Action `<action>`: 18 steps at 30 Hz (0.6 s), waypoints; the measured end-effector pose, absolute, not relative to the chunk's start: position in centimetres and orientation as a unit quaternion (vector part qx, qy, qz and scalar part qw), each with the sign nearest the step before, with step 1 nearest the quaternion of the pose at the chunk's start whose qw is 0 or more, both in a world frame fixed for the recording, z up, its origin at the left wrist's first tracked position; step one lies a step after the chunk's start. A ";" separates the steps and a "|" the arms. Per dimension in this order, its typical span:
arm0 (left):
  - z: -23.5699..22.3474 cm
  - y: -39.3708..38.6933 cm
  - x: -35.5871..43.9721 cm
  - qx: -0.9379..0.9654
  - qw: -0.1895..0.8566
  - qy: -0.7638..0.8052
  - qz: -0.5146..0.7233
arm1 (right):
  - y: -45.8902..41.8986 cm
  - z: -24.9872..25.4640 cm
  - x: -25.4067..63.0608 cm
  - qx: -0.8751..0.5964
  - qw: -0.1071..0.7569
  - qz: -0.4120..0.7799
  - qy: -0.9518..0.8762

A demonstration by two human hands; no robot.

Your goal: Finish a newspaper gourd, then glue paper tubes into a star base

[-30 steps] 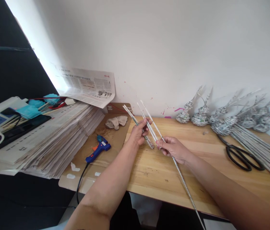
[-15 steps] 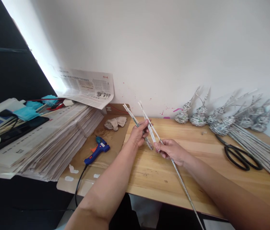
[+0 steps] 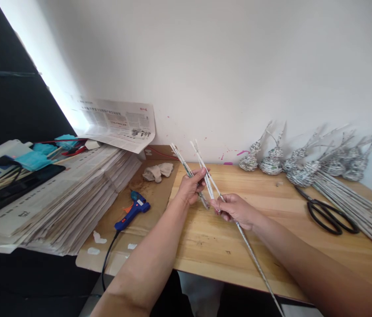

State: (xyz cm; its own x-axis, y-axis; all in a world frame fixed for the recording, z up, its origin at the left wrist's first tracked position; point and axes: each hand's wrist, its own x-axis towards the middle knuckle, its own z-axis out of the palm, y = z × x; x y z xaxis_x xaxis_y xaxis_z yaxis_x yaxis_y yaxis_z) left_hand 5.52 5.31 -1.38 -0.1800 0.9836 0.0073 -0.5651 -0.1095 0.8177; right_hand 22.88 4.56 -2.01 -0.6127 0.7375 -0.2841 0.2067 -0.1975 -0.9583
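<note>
Above the wooden table, my left hand (image 3: 190, 188) is closed around short rolled newspaper sticks (image 3: 179, 158), which slant up to the left with their lower ends poking out below the fingers. My right hand (image 3: 237, 210) pinches more paper sticks (image 3: 209, 185), whose upper part crosses by my left thumb and fingertips. One long paper stick (image 3: 255, 259) runs from under my right palm down past the table's front edge. Both hands are close together, a small gap between them. The fingers hide exactly how many sticks each one grips.
A blue glue gun (image 3: 133, 213) lies on cardboard (image 3: 154, 211) at left, near a crumpled cloth (image 3: 157, 171) and a newspaper stack (image 3: 83, 198). At right are black-handled scissors (image 3: 331, 215), long paper sticks (image 3: 354, 207) and several woven paper gourd shapes (image 3: 271, 160) along the wall.
The camera view has shifted slightly, so the background sits a little to the left. Both hands keep their hold on the paper sticks, with hardly any movement.
</note>
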 end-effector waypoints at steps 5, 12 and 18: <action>-1.4 5.3 5.5 0.301 0.571 0.354 0.677 | 4.5 -1.9 23.0 -0.389 0.198 0.667 -0.604; -1.4 5.5 5.2 0.242 0.586 0.322 0.703 | 4.7 -1.6 23.0 -0.387 0.216 0.687 -0.576; -1.6 6.1 4.6 0.181 0.590 0.309 0.724 | 5.1 -1.2 23.3 -0.330 0.237 0.733 -0.546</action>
